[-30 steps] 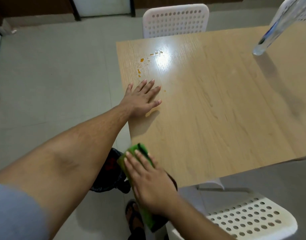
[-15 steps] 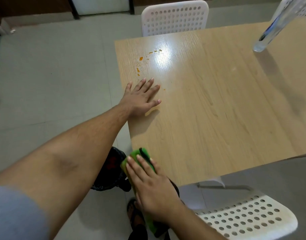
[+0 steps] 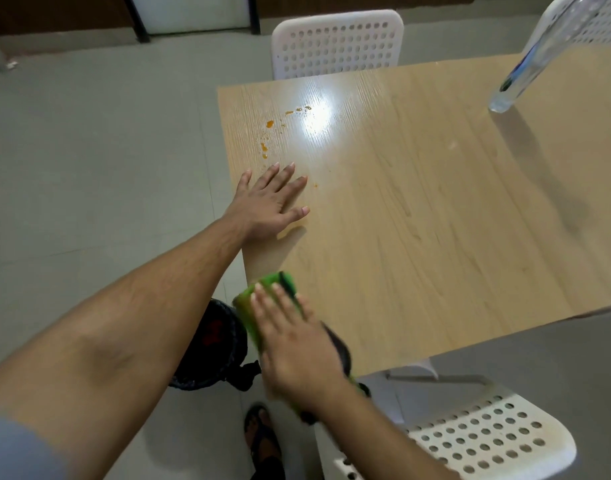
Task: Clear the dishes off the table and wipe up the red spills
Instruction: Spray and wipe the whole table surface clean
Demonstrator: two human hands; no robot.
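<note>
- The left hand [image 3: 267,202] lies flat and open on the pale wood-grain tabletop [image 3: 418,220], fingers spread, palm down near the table's left edge; it holds nothing. Judging by the straight arm behind it, it is there to brace the body while the other hand works.
- The right hand [image 3: 297,344] presses flat, fingers extended, on a green sponge-like cleaning pad with a dark strip [image 3: 262,296] at the near left corner of the table. The fingers lie on top of the pad rather than curling round it, which suits pushing it across the surface.
- The pad overhangs the table's edge slightly, directly above a black-lined waste bin [image 3: 210,348] standing on the floor beside the table. That placing looks deliberate: wiped matter can go over the edge into the bin.
- The orange-red spill droplets [image 3: 269,124] sit on the far left part of the table, beyond the left hand's fingertips and beside a bright glare patch. They are well apart from the pad, so that patch is not yet wiped.
- A tiny speck lies just beside the left fingertips; it is too small to tell more.
- No dishes show on the table; only a clear plastic water bottle [image 3: 525,67] stands at the far right.
- White perforated plastic chairs [image 3: 335,43] stand around the table.
- The next move, as I judge it, calls for carrying the pad forward past the left hand to the droplets.
</note>
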